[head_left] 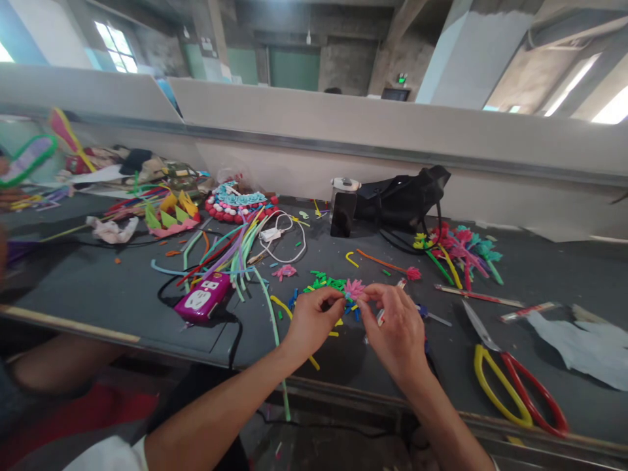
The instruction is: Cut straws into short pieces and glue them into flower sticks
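Over the front of the table, my left hand (314,320) and my right hand (395,327) meet with their fingertips pinched together. Between them is a small pink pipe-cleaner flower (353,288), its petals fanning out above the fingers. A light blue bit shows at its base; the fingers partly hide it. Just behind my left hand lies a pile of short green cut pieces (324,282), with blue and yellow bits around it. A screwdriver-like tool with a dark blue handle (422,311) lies beside my right hand, partly covered.
Large scissors (510,383) with yellow and red handles lie at right. A purple box (203,299) and long pipe cleaners (235,255) are at left. Behind stand a bottle (343,185), a phone (343,214) and a black bag (402,199). Finished pipe-cleaner flowers (461,245) lie back right.
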`<state>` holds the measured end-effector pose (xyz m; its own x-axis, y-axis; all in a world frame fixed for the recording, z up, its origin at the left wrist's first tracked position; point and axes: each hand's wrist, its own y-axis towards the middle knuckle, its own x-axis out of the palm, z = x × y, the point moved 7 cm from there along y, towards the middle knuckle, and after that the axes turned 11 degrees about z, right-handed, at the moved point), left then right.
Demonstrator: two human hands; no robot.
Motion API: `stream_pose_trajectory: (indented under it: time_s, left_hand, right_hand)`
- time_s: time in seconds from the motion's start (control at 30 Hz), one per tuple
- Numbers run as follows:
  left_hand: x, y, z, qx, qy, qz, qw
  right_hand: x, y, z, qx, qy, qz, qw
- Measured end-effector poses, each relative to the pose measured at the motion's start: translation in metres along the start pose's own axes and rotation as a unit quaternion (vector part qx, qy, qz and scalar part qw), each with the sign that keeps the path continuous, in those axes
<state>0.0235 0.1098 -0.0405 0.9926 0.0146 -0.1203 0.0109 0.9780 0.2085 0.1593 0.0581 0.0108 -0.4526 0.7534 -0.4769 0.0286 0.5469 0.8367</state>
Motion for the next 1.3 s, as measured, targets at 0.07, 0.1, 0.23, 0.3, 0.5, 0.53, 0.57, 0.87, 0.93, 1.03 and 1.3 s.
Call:
stream_pose_trajectory:
  time_s: [0.07, 0.1, 0.23, 0.3, 0.5, 0.53, 0.57, 0.87, 0.93, 1.03, 1.3]
  left_hand:
    - [0.000, 0.000, 0.000, 0.003, 0.001, -0.001, 1.000]
    - [0.000, 0.000, 0.001, 0.005, 0.002, -0.002, 1.000]
    - [0.000, -0.001, 0.001, 0.010, 0.006, -0.003, 1.000]
    - [0.000, -0.001, 0.002, 0.014, 0.013, -0.001, 1.000]
    - [-0.001, -0.002, 0.005, 0.033, 0.042, -0.002, 0.999]
    - [-0.001, -0.002, 0.005, 0.037, 0.044, -0.003, 0.998]
    - [-0.001, -0.002, 0.004, 0.042, 0.045, -0.006, 0.998]
    - [-0.001, 0.000, -0.004, -0.089, -0.066, -0.001, 0.994]
    - [0.000, 0.000, -0.009, -0.160, -0.119, -0.013, 0.980]
    - [0.001, 0.000, -0.012, -0.216, -0.170, -0.031, 0.961]
    - [0.004, -0.001, -0.014, -0.260, -0.235, -0.057, 0.935]
  right_hand:
    - [0.000, 0.000, 0.000, 0.001, 0.004, 0.002, 1.000]
    - [0.000, 0.000, 0.001, 0.002, 0.006, 0.003, 1.000]
    - [0.000, -0.001, 0.002, 0.006, 0.007, 0.006, 1.000]
    - [0.000, -0.001, 0.002, 0.010, 0.005, 0.007, 1.000]
    - [-0.001, -0.001, 0.001, 0.024, -0.002, 0.007, 1.000]
    - [0.000, -0.001, 0.001, 0.027, -0.003, 0.007, 1.000]
    - [0.000, -0.001, 0.001, 0.029, -0.004, 0.006, 1.000]
    - [-0.004, -0.001, 0.003, 0.016, -0.013, 0.028, 0.999]
    - [-0.009, -0.001, 0.005, 0.017, -0.010, 0.053, 0.998]
    - [-0.014, 0.000, 0.009, 0.018, -0.002, 0.074, 0.997]
    - [-0.014, -0.003, 0.005, 0.013, 0.042, 0.054, 0.998]
